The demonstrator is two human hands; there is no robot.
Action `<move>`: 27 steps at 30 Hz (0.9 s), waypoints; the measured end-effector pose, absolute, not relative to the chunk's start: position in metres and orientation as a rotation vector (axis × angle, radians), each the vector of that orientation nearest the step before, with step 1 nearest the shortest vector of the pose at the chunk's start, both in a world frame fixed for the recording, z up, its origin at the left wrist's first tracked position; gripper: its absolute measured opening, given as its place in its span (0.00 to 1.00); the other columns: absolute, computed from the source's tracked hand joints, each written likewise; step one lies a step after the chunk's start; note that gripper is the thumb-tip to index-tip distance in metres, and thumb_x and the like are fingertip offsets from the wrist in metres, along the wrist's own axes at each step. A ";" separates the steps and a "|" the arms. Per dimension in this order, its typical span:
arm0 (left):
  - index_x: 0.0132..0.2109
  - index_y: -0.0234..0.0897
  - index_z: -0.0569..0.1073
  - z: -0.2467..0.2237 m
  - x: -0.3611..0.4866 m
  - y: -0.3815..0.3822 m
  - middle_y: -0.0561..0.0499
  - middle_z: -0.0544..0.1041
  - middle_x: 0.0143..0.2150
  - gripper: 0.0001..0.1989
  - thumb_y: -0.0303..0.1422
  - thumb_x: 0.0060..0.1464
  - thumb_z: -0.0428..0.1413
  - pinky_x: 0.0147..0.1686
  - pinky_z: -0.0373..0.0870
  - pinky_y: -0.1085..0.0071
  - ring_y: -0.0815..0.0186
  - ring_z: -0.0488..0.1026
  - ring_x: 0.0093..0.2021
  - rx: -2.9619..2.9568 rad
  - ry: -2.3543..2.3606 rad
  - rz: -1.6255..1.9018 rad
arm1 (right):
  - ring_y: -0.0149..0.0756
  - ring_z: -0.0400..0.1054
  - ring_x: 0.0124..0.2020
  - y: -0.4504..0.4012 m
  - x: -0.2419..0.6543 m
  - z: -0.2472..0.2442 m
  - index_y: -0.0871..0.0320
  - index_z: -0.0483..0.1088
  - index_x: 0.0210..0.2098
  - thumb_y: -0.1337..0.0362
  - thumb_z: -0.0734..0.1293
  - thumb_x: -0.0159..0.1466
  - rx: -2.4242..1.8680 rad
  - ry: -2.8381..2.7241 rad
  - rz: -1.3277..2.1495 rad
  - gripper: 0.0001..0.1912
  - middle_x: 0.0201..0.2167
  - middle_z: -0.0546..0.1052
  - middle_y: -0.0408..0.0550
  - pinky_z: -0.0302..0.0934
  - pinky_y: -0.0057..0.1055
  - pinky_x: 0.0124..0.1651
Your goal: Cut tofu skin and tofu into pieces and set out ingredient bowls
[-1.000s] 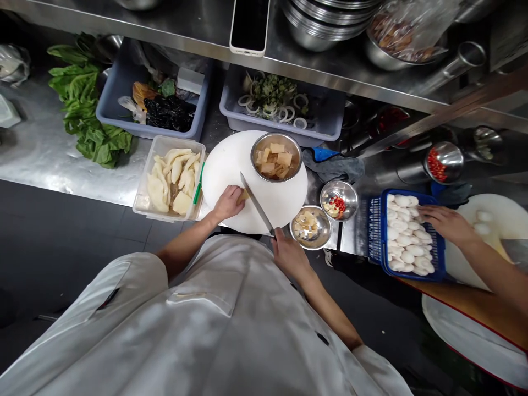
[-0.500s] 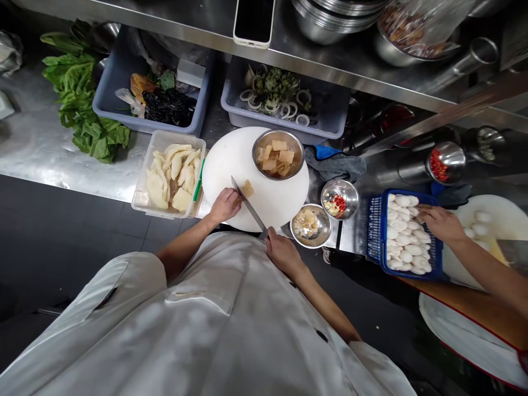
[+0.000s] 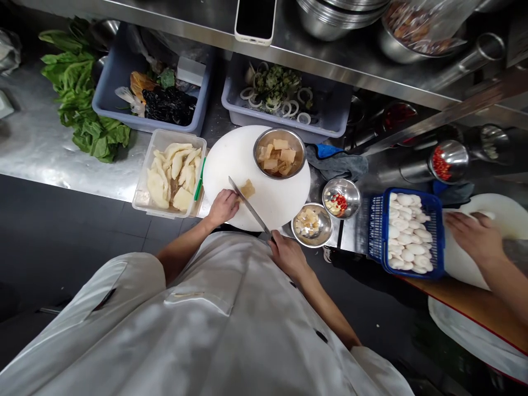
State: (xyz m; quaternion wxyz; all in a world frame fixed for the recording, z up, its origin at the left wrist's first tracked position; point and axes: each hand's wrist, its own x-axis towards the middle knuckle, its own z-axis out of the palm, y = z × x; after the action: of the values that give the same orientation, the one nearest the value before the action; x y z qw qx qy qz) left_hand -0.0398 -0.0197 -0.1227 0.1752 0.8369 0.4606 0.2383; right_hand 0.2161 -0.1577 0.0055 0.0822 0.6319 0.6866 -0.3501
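Plainly, one knife (image 3: 249, 207), one tan slice (image 3: 248, 189) and three bowls surround the work: one bowl (image 3: 300, 149) of tan pieces on the board (image 3: 225, 157), and two to its right, one with pale bits (image 3: 308, 221), one with red and pale bits (image 3: 338, 203). Two tubs, the left (image 3: 144, 125) and the right (image 3: 280, 125), stand behind; one box (image 3: 142, 202) of pale pieces sits left.

The white board rests on a shiny metal counter (image 3: 70, 159), above a dark tiled floor (image 3: 91, 231). One phone (image 3: 256, 21) lies on the shelf (image 3: 198, 25). Far right, a co-worker's hand (image 3: 474, 234) is beside a blue basket (image 3: 376, 225).

The right hand's (image 3: 286, 254) fingers wrap the knife handle. The left hand's (image 3: 224, 207) fingers curl close together on the board beside the blade; whether they pin anything, I cannot tell. The slice lies on the board, just beyond the blade.
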 end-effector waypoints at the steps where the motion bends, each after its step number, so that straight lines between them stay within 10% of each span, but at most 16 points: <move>1: 0.45 0.39 0.73 -0.121 -0.039 -0.016 0.39 0.74 0.46 0.06 0.29 0.61 0.54 0.50 0.73 0.51 0.50 0.70 0.48 2.345 1.333 0.710 | 0.45 0.75 0.46 -0.166 0.225 0.002 0.57 0.67 0.54 0.60 0.56 0.76 1.965 2.066 -1.104 0.14 0.47 0.80 0.56 0.62 0.34 0.46; 11: 0.56 0.38 0.71 -0.119 0.007 0.025 0.39 0.72 0.57 0.19 0.29 0.58 0.59 0.62 0.67 0.47 0.48 0.67 0.60 2.276 1.222 0.685 | 0.27 0.57 0.13 -0.234 0.257 -0.086 0.51 0.57 0.34 0.39 0.69 0.60 2.495 0.979 -2.803 0.25 0.19 0.65 0.32 0.51 0.26 0.17; 20: 0.51 0.40 0.72 -0.116 0.052 0.001 0.39 0.71 0.54 0.10 0.29 0.63 0.57 0.62 0.67 0.46 0.49 0.68 0.59 2.207 1.277 0.839 | 0.25 0.57 0.13 -0.184 0.178 -0.088 0.52 0.60 0.38 0.42 0.71 0.61 2.165 1.014 -3.187 0.24 0.18 0.65 0.30 0.51 0.23 0.16; 27: 0.49 0.39 0.74 -0.114 0.195 -0.039 0.41 0.75 0.53 0.09 0.27 0.65 0.54 0.60 0.68 0.50 0.52 0.69 0.57 2.266 0.721 0.634 | 0.25 0.58 0.14 -0.292 0.210 -0.053 0.53 0.61 0.36 0.46 0.70 0.64 3.070 0.557 -2.790 0.20 0.20 0.67 0.32 0.52 0.24 0.16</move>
State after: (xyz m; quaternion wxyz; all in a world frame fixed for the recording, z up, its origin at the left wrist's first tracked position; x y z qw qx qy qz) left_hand 0.1949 -0.0388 -0.1135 0.3338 0.8680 0.2762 0.2428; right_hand 0.2102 -0.2921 -0.0527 -0.4984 0.6359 0.1154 -0.5779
